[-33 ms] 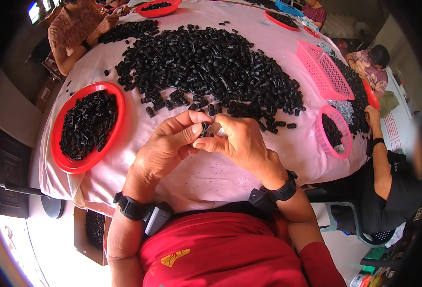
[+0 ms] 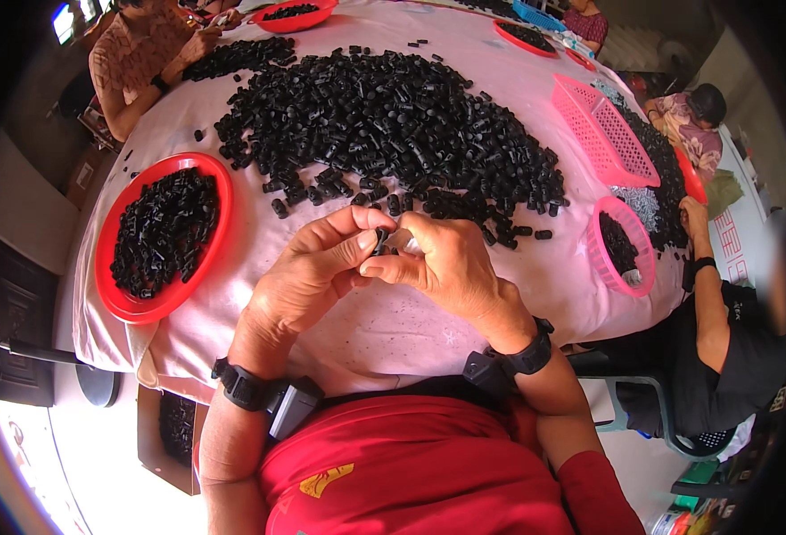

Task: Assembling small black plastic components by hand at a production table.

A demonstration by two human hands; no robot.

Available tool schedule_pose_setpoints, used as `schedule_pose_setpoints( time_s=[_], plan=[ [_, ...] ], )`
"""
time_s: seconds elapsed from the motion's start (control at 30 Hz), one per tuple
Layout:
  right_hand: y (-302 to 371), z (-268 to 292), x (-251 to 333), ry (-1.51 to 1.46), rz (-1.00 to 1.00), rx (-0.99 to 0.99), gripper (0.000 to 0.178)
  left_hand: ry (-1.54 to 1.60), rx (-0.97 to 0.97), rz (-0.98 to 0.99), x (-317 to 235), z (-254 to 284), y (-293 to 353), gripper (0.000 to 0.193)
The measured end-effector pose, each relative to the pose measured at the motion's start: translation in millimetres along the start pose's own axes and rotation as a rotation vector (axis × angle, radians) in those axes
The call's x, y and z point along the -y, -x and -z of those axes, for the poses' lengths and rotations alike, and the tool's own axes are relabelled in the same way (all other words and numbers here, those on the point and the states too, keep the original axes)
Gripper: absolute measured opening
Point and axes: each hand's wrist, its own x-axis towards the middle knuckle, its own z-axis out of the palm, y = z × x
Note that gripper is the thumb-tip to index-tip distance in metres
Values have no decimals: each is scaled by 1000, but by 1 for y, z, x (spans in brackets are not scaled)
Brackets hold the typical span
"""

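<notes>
My left hand (image 2: 326, 254) pinches a small black plastic part (image 2: 381, 239) between thumb and index finger, just above the near side of the cloth. Close against it, my right hand (image 2: 451, 267) has its thumb and index finger curled toward the same part. A whitish bit (image 2: 403, 239) shows between the right fingers; what it is, I cannot make out. Beyond both hands spreads a big heap of short black cylindrical parts (image 2: 384, 116), with a few loose ones near my fingertips.
A red basin (image 2: 223, 227) of black parts stands at left. To the right are a pink rectangular basket (image 2: 602, 134) and a round pink basket (image 2: 645, 267) with black pieces. A person in black (image 2: 736, 330) sits at right; another person (image 2: 139, 67) works at far left. The table has a pink cloth (image 2: 393, 330).
</notes>
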Motion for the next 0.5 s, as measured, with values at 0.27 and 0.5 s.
schedule_pose_setpoints(
  time_s=[0.27,0.5],
  plan=[
    [2,-3,-3,-27,71,9,47,22,11,-9,-1,-3,2,23],
    [1,7,6,-380,-122,-48,22,66,-8,32,-3,-2,3,26]
  ],
)
